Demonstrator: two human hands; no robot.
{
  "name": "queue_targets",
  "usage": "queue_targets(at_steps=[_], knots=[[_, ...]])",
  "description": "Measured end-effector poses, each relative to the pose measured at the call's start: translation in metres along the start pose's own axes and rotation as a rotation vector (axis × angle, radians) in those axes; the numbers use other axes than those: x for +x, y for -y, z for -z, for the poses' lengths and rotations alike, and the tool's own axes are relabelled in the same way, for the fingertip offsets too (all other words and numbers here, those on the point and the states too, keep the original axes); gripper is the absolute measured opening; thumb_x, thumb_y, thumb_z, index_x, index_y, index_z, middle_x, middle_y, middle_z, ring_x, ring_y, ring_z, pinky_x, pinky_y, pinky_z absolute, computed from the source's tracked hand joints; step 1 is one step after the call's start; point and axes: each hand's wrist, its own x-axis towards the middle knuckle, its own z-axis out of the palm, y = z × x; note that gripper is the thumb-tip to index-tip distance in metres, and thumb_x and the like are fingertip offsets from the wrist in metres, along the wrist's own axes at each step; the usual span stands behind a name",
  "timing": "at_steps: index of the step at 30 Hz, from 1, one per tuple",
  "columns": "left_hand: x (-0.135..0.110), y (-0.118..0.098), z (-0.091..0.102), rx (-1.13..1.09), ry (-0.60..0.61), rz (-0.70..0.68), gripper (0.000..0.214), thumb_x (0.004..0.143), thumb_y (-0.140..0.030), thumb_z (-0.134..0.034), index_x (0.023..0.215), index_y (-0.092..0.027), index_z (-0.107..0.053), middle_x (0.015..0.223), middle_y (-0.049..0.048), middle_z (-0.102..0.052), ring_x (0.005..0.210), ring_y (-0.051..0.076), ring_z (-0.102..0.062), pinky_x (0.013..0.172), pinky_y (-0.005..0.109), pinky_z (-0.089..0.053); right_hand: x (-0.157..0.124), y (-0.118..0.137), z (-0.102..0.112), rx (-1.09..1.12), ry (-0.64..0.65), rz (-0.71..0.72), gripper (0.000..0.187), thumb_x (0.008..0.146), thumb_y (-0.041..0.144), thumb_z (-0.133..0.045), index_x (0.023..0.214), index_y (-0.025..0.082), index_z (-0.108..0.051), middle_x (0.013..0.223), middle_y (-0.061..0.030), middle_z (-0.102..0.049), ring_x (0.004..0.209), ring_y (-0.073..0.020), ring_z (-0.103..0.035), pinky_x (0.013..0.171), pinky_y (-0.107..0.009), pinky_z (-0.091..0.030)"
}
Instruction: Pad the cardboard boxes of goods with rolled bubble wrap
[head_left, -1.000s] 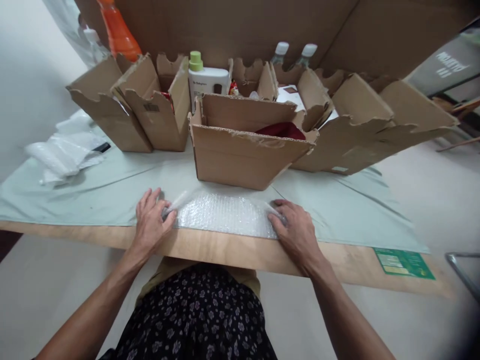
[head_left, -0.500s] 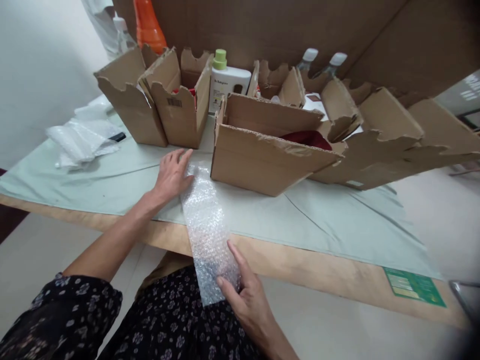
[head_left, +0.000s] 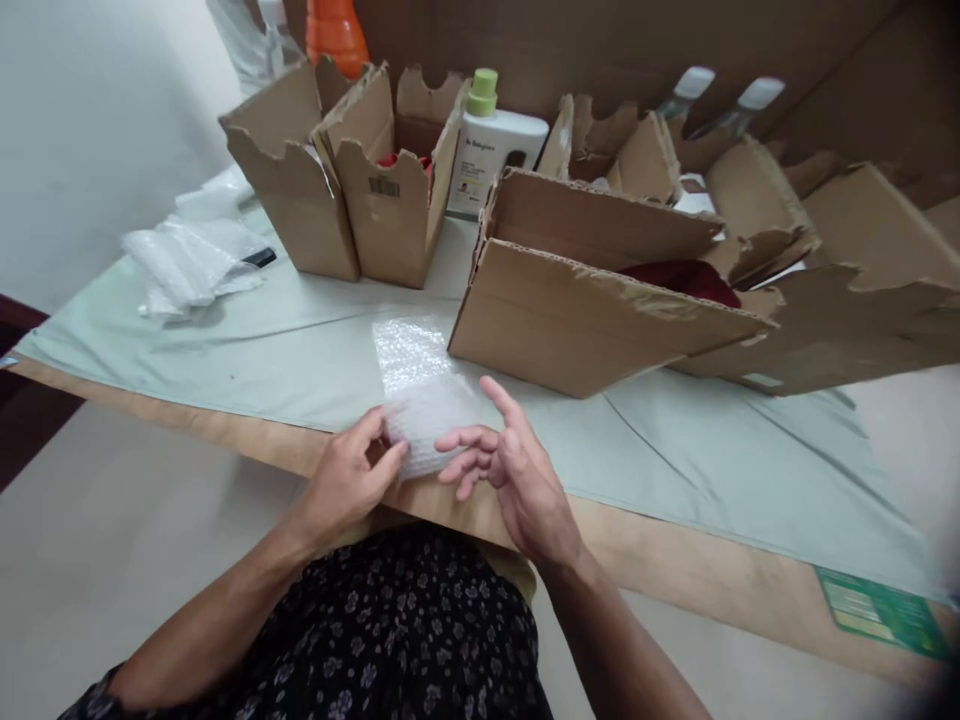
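Bubble wrap: a strip of bubble wrap [head_left: 429,400] is laid on the pale green cloth [head_left: 285,350] near the table edge [head_left: 660,555], its near part (the cloudier one) framed by both hands.
Left hand: the wrap's near left edge is touched by the left hand [head_left: 349,482], thumb and forefinger bent towards it – whether it is pinched cannot be told.
Right hand: nothing is seen gripped by the right hand [head_left: 529,485]; its fingers are loosely curled, thumb held apart, over the wrap's right side – contact cannot be made out.
Front box: a cardboard box [head_left: 585,325] is placed just beyond the wrap, and something dark red [head_left: 686,281] is held inside.
Behind: a white bottle [head_left: 496,145] with a green cap [head_left: 482,92] is stood among more boxes.
Far left: crumpled plastic [head_left: 196,250] is heaped on the cloth.
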Motion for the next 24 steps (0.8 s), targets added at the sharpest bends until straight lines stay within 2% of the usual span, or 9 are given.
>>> queue_targets(at_steps=[2,4,7,10,13,15,18,21,24], knots=[[0.017,0.004,-0.007,0.088,-0.024,-0.010,0.043,0.093,-0.027,-0.059,0.135,-0.019,-0.063,0.076,-0.0015,-0.070,0.069,0.017,-0.066,0.068,0.030,-0.054,0.002,0.002,0.003,-0.257,-0.081,0.114,0.066,0.104,0.048,-0.056,0.163,0.031,-0.032,0.107,-0.0061,-0.076,0.081,-0.0177,-0.071,0.070,-0.033,-0.058],[0.028,0.012,-0.009,0.179,-0.031,-0.046,0.057,0.088,-0.026,-0.062,0.144,-0.017,-0.056,0.074,-0.0033,-0.068,0.065,0.017,-0.063,0.067,0.030,-0.052,0.001,0.003,0.009,-0.629,-0.101,0.282,0.049,0.103,0.030,-0.058,0.151,0.030,-0.052,0.110,-0.0060,-0.076,0.094,-0.0200,-0.071,0.084,-0.039,-0.059],[0.030,0.025,-0.010,0.289,-0.070,-0.097,0.067,0.087,-0.024,-0.065,0.152,-0.018,-0.047,0.077,-0.0032,-0.069,0.068,0.018,-0.064,0.070,0.032,-0.053,0.003,-0.002,0.018,-1.160,0.053,0.471,0.043,0.093,0.009,-0.057,0.131,0.024,-0.067,0.135,-0.0122,-0.071,0.127,-0.0294,-0.062,0.102,-0.052,-0.054],[0.022,0.026,-0.008,0.368,-0.179,-0.184,0.068,0.090,-0.026,-0.067,0.155,-0.021,-0.044,0.090,0.0015,-0.072,0.082,0.021,-0.068,0.081,0.036,-0.057,0.015,-0.011,0.023,-1.437,0.206,0.498,0.042,0.090,0.003,-0.055,0.125,0.021,-0.070,0.150,-0.0155,-0.062,0.144,-0.0344,-0.050,0.106,-0.057,-0.050],[0.004,0.014,-0.006,0.379,-0.219,-0.328,0.066,0.093,-0.033,-0.070,0.153,-0.020,-0.045,0.125,0.0142,-0.068,0.113,0.030,-0.066,0.098,0.048,-0.057,0.018,-0.013,0.024,-1.417,0.251,0.532,0.033,0.097,0.005,-0.052,0.118,0.021,-0.071,0.139,-0.0131,-0.071,0.136,-0.0304,-0.058,0.103,-0.051,-0.050],[-0.012,0.004,-0.009,0.326,-0.117,-0.447,0.063,0.092,-0.034,-0.073,0.149,-0.020,-0.050,0.134,0.0166,-0.065,0.124,0.033,-0.062,0.104,0.051,-0.054,0.008,-0.008,0.025,-1.351,0.287,0.522,0.030,0.099,0.006,-0.049,0.114,0.021,-0.071,0.121,-0.0107,-0.077,0.116,-0.0259,-0.068,0.096,-0.044,-0.052],[-0.034,-0.008,-0.023,0.212,0.026,-0.546,0.042,0.095,-0.018,-0.069,0.136,-0.021,-0.059,0.116,0.0094,-0.074,0.109,0.026,-0.068,0.097,0.044,-0.056,-0.017,0.006,0.028,-1.286,0.349,0.397,0.029,0.100,0.007,-0.048,0.112,0.021,-0.071,0.100,-0.0067,-0.079,0.092,-0.0217,-0.070,0.086,-0.039,-0.052],[-0.047,-0.013,-0.036,0.086,0.022,-0.504,0.030,0.096,-0.006,-0.062,0.122,-0.022,-0.064,0.097,0.0044,-0.076,0.092,0.020,-0.069,0.084,0.037,-0.056,-0.036,0.015,0.031,-1.165,0.386,0.243,0.028,0.102,0.012,-0.051,0.117,0.023,-0.072,0.102,-0.0036,-0.080,0.093,-0.0201,-0.072,0.091,-0.039,-0.054],[-0.050,-0.015,-0.039,0.017,0.012,-0.436,0.020,0.094,-0.008,-0.063,0.109,-0.021,-0.066,0.090,0.0035,-0.074,0.089,0.021,-0.069,0.079,0.037,-0.056,-0.039,0.011,0.033,-1.049,0.345,0.122,0.026,0.102,0.017,-0.054,0.119,0.024,-0.074,0.108,-0.0020,-0.082,0.096,-0.0186,-0.075,0.093,-0.037,-0.057]])
